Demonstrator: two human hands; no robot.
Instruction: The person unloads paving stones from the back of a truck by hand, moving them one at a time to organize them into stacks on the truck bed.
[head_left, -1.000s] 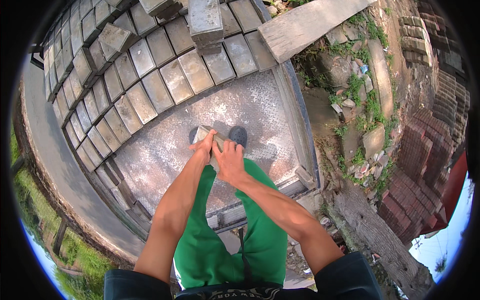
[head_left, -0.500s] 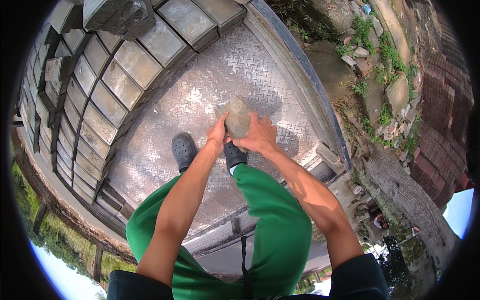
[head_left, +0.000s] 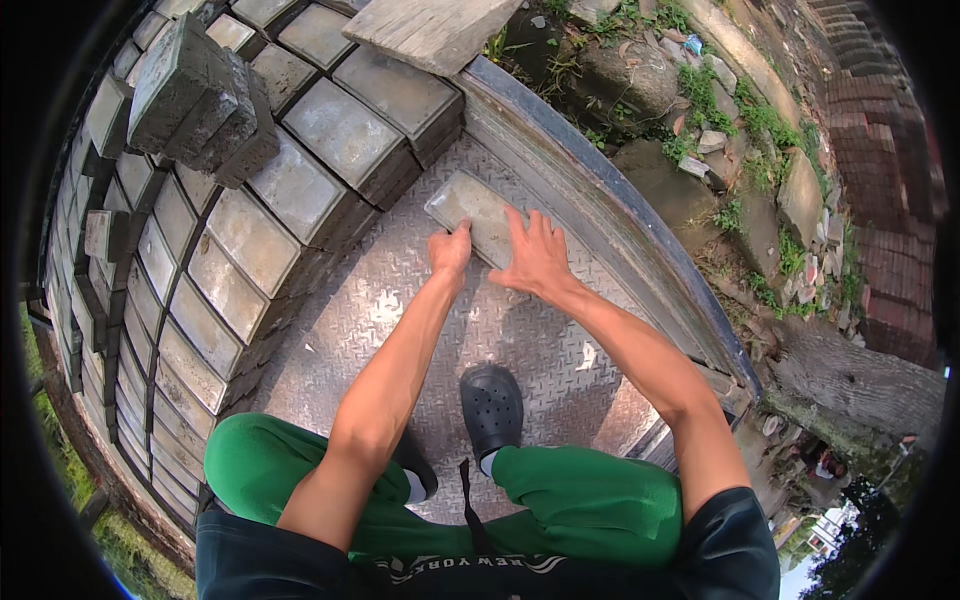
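Note:
A grey rectangular concrete paving block (head_left: 470, 198) lies low over the metal floor, beside the truck bed's side wall. I cannot tell whether it rests fully on the floor. My left hand (head_left: 451, 250) is at its near left edge, fingers curled and thumb pressed against it. Over the block's right part lies my right hand (head_left: 538, 255), fingers spread and stretched toward the far side, thumb apart at the near edge. The block's right end is partly hidden by that hand.
Rows of stacked paving blocks (head_left: 240, 280) fill the left, with a taller pile (head_left: 195, 100) on top. A wooden board (head_left: 430, 30) sits at the far end of the side wall (head_left: 620, 180). My shoe (head_left: 491, 405) stands on the tread-plate floor (head_left: 400, 330). Rocks and plants lie beyond the wall.
The block has moved away from me, from above my foot to beside the side wall. I have bent forward and my feet now appear nearer my body. My right fingers have spread.

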